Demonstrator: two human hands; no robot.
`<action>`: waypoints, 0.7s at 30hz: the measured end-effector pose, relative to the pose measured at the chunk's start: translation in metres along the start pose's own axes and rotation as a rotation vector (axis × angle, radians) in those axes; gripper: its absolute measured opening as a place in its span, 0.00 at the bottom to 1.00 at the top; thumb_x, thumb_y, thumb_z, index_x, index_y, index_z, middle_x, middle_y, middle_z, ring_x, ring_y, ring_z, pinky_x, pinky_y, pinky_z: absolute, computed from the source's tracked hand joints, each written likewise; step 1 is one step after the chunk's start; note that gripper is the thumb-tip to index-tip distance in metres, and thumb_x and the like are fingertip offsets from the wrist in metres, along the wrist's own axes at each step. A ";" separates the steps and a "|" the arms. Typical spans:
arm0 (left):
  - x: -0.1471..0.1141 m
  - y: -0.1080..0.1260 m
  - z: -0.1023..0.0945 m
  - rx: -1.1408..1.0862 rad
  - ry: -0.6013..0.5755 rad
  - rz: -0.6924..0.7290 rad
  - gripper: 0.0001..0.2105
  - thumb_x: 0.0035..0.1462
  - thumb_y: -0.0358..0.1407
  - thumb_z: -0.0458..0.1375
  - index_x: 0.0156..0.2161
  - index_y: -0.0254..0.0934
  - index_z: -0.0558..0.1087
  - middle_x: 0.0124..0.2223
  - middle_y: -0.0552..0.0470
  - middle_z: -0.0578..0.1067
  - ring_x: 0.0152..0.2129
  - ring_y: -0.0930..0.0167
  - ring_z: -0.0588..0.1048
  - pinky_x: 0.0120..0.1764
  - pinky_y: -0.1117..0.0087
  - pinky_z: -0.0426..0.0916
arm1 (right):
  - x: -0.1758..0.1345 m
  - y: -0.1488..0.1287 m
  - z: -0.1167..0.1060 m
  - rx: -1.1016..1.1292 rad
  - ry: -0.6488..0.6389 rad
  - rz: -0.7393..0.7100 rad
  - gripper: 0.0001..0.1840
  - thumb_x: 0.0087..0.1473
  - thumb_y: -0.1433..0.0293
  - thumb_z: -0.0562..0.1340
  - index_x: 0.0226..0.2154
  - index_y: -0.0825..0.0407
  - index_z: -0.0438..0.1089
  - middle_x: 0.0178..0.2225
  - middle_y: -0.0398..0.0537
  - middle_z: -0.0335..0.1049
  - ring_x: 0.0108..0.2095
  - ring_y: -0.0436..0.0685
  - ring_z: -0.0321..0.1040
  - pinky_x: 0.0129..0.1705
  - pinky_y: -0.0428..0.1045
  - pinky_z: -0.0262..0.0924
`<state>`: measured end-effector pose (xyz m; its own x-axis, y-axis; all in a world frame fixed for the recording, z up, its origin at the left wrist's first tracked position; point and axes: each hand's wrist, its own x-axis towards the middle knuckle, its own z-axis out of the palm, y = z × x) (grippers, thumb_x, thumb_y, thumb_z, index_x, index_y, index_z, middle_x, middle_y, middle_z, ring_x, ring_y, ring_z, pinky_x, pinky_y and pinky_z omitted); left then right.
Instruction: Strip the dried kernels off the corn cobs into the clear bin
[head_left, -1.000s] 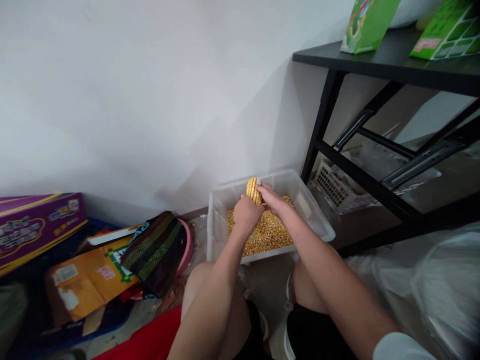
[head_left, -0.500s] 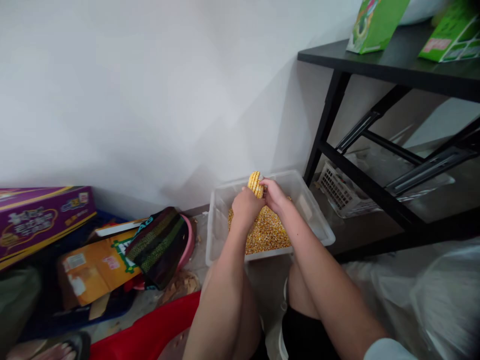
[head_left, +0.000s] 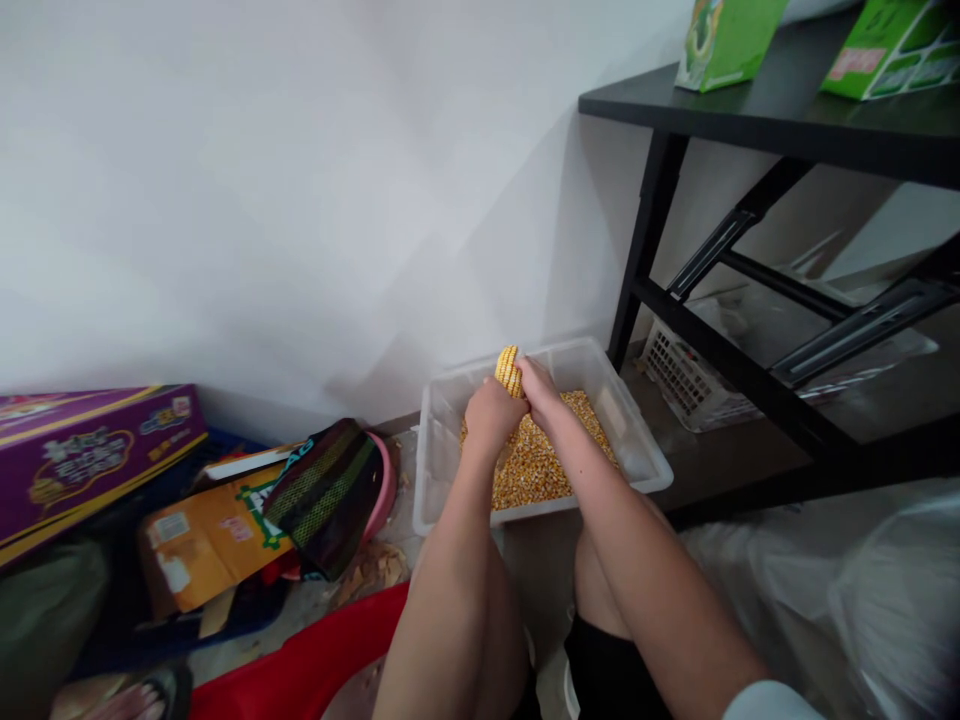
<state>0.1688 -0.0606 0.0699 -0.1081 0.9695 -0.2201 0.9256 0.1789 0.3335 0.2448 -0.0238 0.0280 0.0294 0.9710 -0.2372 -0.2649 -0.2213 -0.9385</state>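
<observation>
Left hand, right hand — corn cob gripped between.

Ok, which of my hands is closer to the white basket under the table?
Right. Your right hand, on the corn cob, is left of the white basket; your left hand, also on the cob, is farther left.
</observation>
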 end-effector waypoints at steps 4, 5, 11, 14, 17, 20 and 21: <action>0.006 0.000 0.002 -0.018 -0.033 0.015 0.19 0.51 0.41 0.54 0.45 0.29 0.68 0.43 0.33 0.76 0.41 0.54 0.75 0.37 0.65 0.67 | -0.002 0.001 0.004 0.222 0.092 0.015 0.04 0.50 0.71 0.52 0.30 0.53 0.60 0.22 0.38 0.60 0.24 0.48 0.61 0.26 0.42 0.55; 0.007 0.000 0.003 -0.021 -0.042 0.019 0.19 0.52 0.41 0.54 0.45 0.30 0.69 0.43 0.33 0.75 0.42 0.54 0.75 0.38 0.65 0.67 | -0.001 0.002 0.005 0.234 0.096 0.023 0.03 0.51 0.71 0.52 0.30 0.53 0.60 0.22 0.38 0.60 0.24 0.48 0.61 0.26 0.42 0.55; 0.014 -0.003 0.014 -0.004 -0.073 -0.024 0.21 0.52 0.42 0.53 0.47 0.29 0.70 0.45 0.31 0.75 0.43 0.55 0.75 0.39 0.65 0.67 | 0.007 0.010 0.005 0.184 0.101 0.159 0.05 0.56 0.71 0.53 0.31 0.54 0.62 0.23 0.39 0.64 0.24 0.48 0.63 0.26 0.43 0.57; 0.017 -0.005 0.020 0.011 -0.085 -0.035 0.21 0.51 0.41 0.53 0.46 0.27 0.71 0.44 0.30 0.75 0.43 0.54 0.75 0.39 0.64 0.68 | 0.011 0.013 0.004 0.160 0.104 0.228 0.07 0.57 0.72 0.53 0.28 0.55 0.62 0.21 0.41 0.64 0.22 0.48 0.62 0.25 0.43 0.56; 0.018 -0.006 0.024 0.010 -0.093 -0.050 0.21 0.48 0.39 0.55 0.45 0.26 0.71 0.42 0.30 0.76 0.42 0.54 0.76 0.38 0.64 0.68 | 0.014 0.017 0.003 0.166 0.121 0.289 0.07 0.56 0.73 0.53 0.28 0.56 0.64 0.20 0.43 0.64 0.23 0.48 0.63 0.25 0.43 0.57; 0.016 -0.006 0.025 0.016 -0.083 -0.060 0.21 0.47 0.39 0.56 0.45 0.27 0.71 0.42 0.31 0.76 0.41 0.55 0.76 0.38 0.65 0.68 | 0.017 0.021 0.001 0.193 0.117 0.316 0.08 0.57 0.72 0.53 0.29 0.56 0.65 0.21 0.45 0.66 0.23 0.50 0.65 0.26 0.43 0.58; 0.014 -0.006 0.024 0.018 -0.076 -0.060 0.21 0.47 0.39 0.56 0.46 0.27 0.71 0.42 0.31 0.76 0.41 0.55 0.76 0.38 0.65 0.68 | 0.019 0.023 0.000 0.199 0.113 0.314 0.09 0.57 0.71 0.53 0.30 0.56 0.65 0.22 0.45 0.67 0.23 0.50 0.65 0.26 0.44 0.58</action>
<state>0.1705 -0.0518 0.0422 -0.1363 0.9415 -0.3084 0.9246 0.2327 0.3016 0.2390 -0.0108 0.0016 0.0203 0.8400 -0.5423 -0.4591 -0.4740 -0.7514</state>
